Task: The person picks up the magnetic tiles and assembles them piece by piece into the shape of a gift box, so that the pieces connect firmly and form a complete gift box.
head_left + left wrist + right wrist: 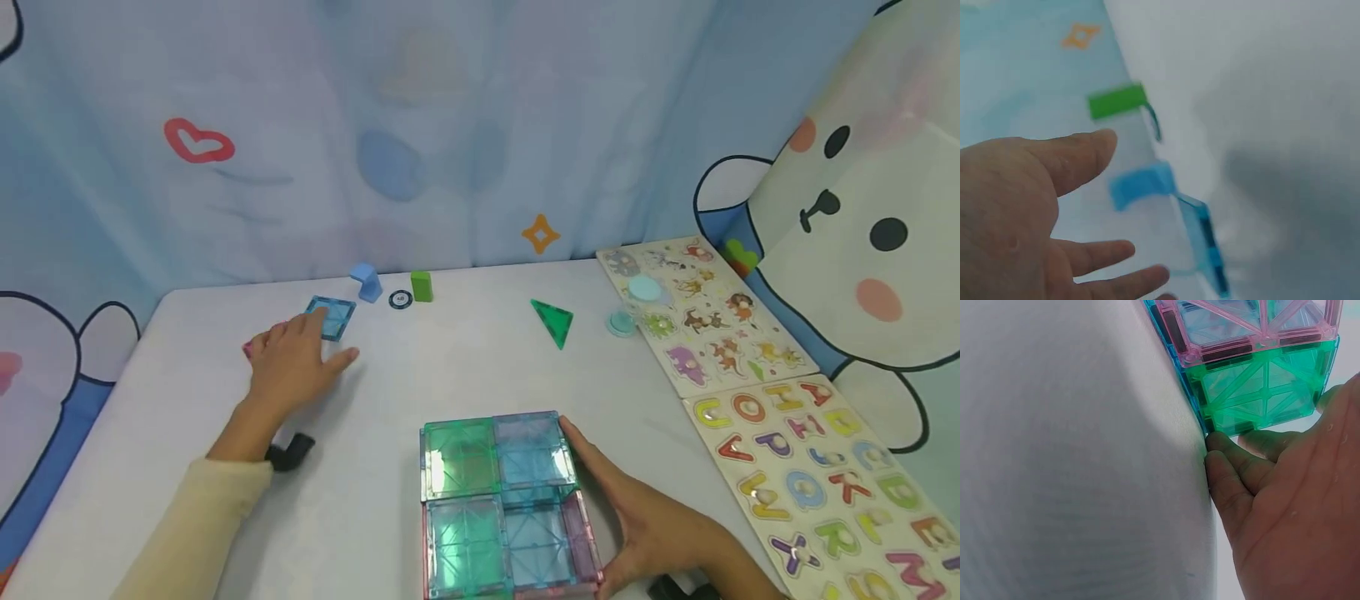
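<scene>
My left hand (291,367) is over the far left of the table, its fingers beside a light-blue magnetic tile (339,317). In the left wrist view the fingers are extended and spread, with a gap between them and the tile (1200,240). A bit of something pink (247,349) shows by its outer fingers, mostly hidden. My right hand (648,525) rests along the right side of a box-like build of clear magnetic tiles (465,458), coloured green, blue and pink. Its fingertips touch the base of a green side tile (1266,390).
Behind the left hand stand a blue curved block (366,282), a black-and-white disc (401,299) and a green block (422,286). A green triangle tile (555,321) and teal round piece (621,324) lie right of centre. Animal (686,383) and letter (750,542) puzzle boards line the right edge.
</scene>
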{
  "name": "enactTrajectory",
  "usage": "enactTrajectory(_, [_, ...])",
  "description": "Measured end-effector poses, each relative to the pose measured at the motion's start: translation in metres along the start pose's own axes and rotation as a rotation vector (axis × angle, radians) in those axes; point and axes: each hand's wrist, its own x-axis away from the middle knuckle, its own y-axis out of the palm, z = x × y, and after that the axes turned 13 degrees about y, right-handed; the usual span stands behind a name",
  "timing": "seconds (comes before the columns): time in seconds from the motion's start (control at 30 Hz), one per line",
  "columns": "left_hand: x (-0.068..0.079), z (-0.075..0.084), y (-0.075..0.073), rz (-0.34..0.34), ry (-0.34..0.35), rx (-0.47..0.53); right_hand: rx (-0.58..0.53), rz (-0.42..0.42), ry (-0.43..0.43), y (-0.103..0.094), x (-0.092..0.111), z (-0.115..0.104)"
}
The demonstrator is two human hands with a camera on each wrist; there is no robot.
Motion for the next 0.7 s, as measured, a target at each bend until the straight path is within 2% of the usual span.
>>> enactTrajectory(0.07, [-0.021,-0.017,0.010,-0.064,-0.066,0.014,-0.002,-0.004,-0.004,0.002,0.002,0.010])
enactTrajectory(0.17, [-0.037,-0.031,0.023,-0.130,-0.126,-0.007,-0.007,-0.014,-0.014,0.006,0.002,0.018])
enactTrajectory(0.27, [-0.042,-0.034,0.031,-0.133,-0.136,-0.045,0.010,-0.007,-0.015,0.007,0.002,0.013])
enactTrajectory(0.37, [-0.039,-0.027,0.029,-0.085,-0.110,-0.076,0.016,0.008,-0.004,0.005,0.003,0.002])
enactTrajectory(0.47, [-0.021,-0.008,0.014,0.009,-0.083,-0.084,0.004,0.016,0.017,0.002,0.003,-0.007])
enactTrajectory(0.57, [0.009,0.025,-0.013,0.136,0.007,-0.039,0.001,0.022,0.061,0.000,0.002,-0.012])
enactTrajectory(0.63, [0.030,0.055,-0.030,0.182,0.137,0.016,0.013,0.035,0.087,0.000,0.001,-0.013])
enactTrajectory(0.7, [0.047,0.091,-0.038,0.166,0.308,0.076,0.024,0.053,0.100,0.000,0.001,-0.013])
